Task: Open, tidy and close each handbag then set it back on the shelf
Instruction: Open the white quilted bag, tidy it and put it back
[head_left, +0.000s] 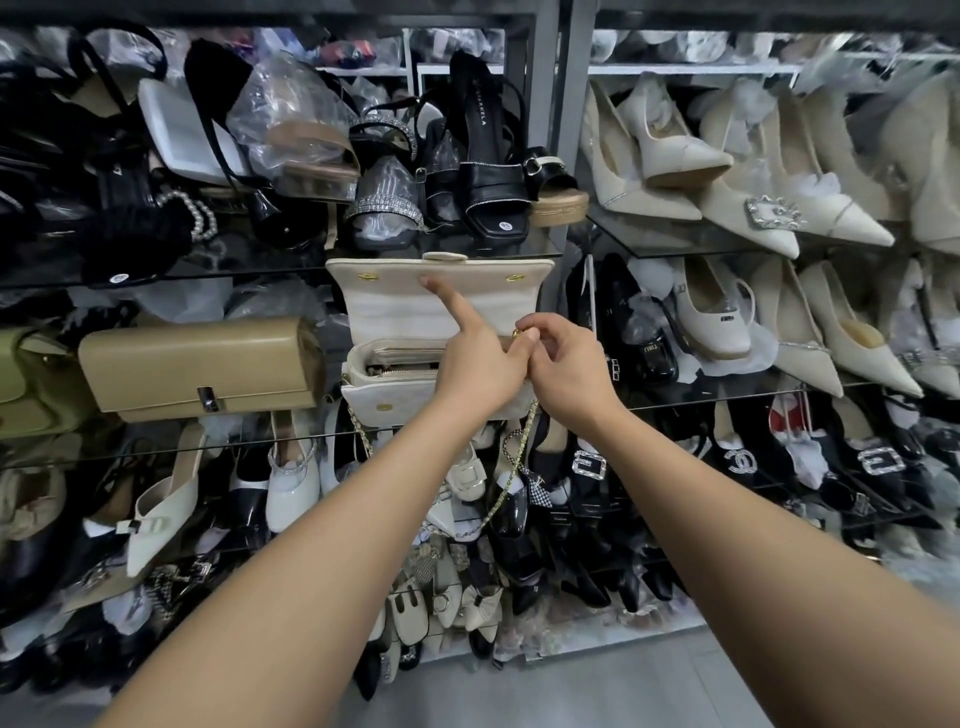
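At the far left edge of the glass shelf (218, 440) sits an olive-green soft handbag (21, 379), and beside it a tan smooth-leather box handbag with a silver clasp (202, 364), shut and lying on its side. In the middle, on the same shelf, stands the cream quilted flap handbag (384, 397) now in hand: its cream padded flap (389, 306) is raised against the shelf above, the mouth gapes, and inner pockets and a zip show inside. The left hand (478, 361) props that flap with a straight index finger touching its lining; its other fingers are folded down towards the bag's right corner, and I cannot tell whether they grasp anything. Just to its right, touching it, the right hand (569, 366) pinches a small gold metal fitting (519, 332) at the bag's upper right corner, most likely the end of the thin gold chain strap (511, 467), which dangles below the shelf over the shoes. Cream pointed pumps (753, 208) fill the racks further right. This looks like the tidying step: the bag is open, not yet closed. The next move probably calls for feeding the chain into the mouth, then lowering the flap onto its clasp while steadying the bag.
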